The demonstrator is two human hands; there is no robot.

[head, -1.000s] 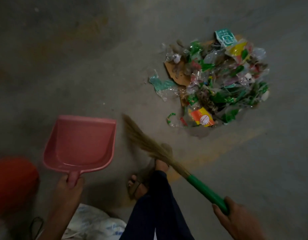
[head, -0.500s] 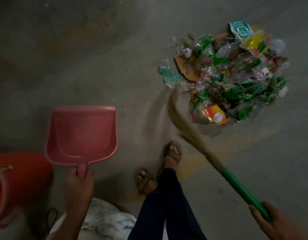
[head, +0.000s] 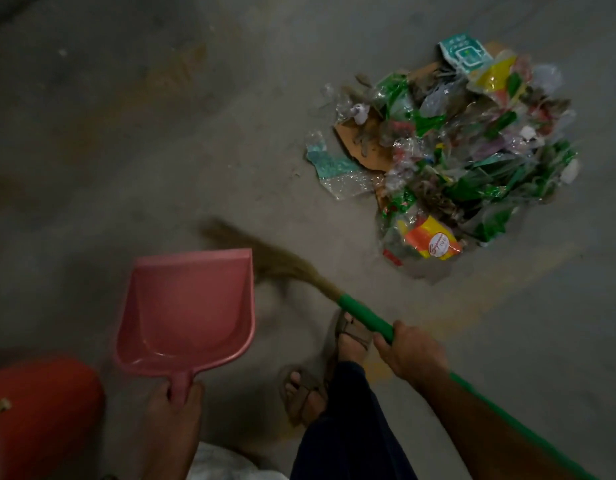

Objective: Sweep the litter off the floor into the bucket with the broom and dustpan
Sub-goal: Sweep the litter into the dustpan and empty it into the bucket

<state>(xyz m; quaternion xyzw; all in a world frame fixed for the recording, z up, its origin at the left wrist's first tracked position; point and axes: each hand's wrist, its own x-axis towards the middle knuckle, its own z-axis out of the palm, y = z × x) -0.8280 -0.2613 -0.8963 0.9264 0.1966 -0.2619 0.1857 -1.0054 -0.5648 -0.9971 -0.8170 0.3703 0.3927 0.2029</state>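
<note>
A heap of litter (head: 451, 154), made of plastic wrappers, cardboard and foil, lies on the concrete floor at the upper right. My left hand (head: 176, 407) grips the handle of a pink dustpan (head: 188, 313), which holds nothing and sits low at the left. My right hand (head: 412, 355) grips the green handle of a broom (head: 365, 315). Its straw bristles (head: 275, 261) are blurred and reach left past the dustpan's front corner, well short of the heap. A red bucket (head: 40, 417) lies at the bottom left edge, partly cut off.
My two sandalled feet (head: 351, 334) and a dark trouser leg (head: 344, 427) are between the dustpan and the broom handle. A white sack (head: 227, 464) lies on the floor behind them. Bare grey concrete fills the upper left.
The broom swung back from the edge of the litter toward the dustpan, and my right hand moved up and left. The dustpan stays held; the view shifted slightly.
</note>
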